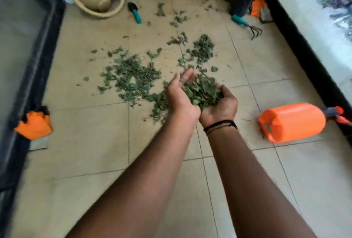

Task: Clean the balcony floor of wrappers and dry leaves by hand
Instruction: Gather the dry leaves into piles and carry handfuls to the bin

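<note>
Two bare forearms reach forward over the tiled floor [91, 127], wrists nearly touching. The left hand [181, 93] and right hand [221, 104] are cupped side by side, palms up, fingers curled around a heap of dry leaves [203, 91] held between them above the floor. The rest of the leaves [133, 75] lie scattered just ahead and mostly to the left of the hands, so the left hand is nearer that main patch; a smaller clump [202, 48] sits farther ahead. No bin or bag is in view, so where the handful should go I cannot tell. An orange sprayer [293, 122] lies on its side to the right.
</note>
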`<state>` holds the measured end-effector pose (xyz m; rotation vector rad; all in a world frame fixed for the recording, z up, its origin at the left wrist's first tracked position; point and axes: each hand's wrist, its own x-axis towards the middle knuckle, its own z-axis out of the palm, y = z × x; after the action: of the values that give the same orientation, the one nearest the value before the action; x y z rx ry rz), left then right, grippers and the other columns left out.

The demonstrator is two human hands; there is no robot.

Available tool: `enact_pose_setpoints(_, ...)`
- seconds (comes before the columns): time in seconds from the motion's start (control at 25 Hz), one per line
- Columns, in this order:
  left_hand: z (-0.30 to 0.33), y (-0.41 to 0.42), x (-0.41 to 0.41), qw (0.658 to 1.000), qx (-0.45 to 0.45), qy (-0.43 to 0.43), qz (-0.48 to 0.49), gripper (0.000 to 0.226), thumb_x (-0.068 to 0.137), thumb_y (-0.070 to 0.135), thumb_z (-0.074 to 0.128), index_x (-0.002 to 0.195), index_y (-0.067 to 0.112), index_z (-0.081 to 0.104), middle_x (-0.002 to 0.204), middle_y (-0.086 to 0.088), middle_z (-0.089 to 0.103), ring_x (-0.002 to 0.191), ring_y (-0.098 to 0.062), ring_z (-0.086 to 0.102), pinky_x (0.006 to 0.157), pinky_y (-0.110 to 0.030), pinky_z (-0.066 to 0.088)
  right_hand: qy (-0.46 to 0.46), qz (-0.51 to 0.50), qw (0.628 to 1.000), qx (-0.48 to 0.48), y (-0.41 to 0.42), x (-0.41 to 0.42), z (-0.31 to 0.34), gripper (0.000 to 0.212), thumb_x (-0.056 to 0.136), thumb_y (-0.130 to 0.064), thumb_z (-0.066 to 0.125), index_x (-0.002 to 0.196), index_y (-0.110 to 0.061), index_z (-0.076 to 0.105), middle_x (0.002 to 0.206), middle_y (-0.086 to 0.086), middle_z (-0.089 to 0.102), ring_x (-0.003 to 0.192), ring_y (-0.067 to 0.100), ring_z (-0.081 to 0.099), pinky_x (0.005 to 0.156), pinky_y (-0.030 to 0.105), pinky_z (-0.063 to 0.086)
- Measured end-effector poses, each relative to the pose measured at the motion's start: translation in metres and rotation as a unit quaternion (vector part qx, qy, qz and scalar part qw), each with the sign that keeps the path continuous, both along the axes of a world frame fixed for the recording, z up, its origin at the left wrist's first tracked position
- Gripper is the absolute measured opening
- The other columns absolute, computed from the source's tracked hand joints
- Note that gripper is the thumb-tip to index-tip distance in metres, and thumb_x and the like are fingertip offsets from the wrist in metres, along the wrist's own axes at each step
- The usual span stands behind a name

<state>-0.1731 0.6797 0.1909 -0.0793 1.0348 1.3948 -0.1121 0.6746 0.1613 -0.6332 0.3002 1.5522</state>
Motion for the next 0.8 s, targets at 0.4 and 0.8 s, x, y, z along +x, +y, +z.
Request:
enact_pose_setpoints(0.4, 0.476, -0.055, 0.036, 0.996, -0.006, -0.084, 0.042, 0.044, 0.102, 0.025, 0.038, 0.086, 0.003, 0.073, 0.085, -0.013, 0.074, 0.090, -0.030, 0.068, 0.102, -0.045, 0.050, -0.011, -0.017, 0.999, -0.026, -0.054, 0.032, 0.485, 0.020, 0.091, -0.019, 0.048, 0.082, -0.010, 0.064, 0.095, 0.018, 0.067, 0.097, 0.035, 0.065, 0.110, 0.051, 0.044)
enact_pose_setpoints(0.8, 0.693, -0.169, 0.108, 0.994, 0.050, -0.079, -0.052, 0.041, 0.100, 0.023, 0.037, 0.080, 0.003, 0.066, 0.080, -0.015, 0.068, 0.082, -0.032, 0.063, 0.101, -0.046, 0.051, -0.039, -0.083, 0.996, 0.005, -0.177, 0.098, 0.696, 0.035, 0.096, -0.029, 0.040, 0.114, -0.008, 0.062, 0.116, 0.022, 0.064, 0.121, 0.041, 0.058, 0.113, 0.053, 0.040)
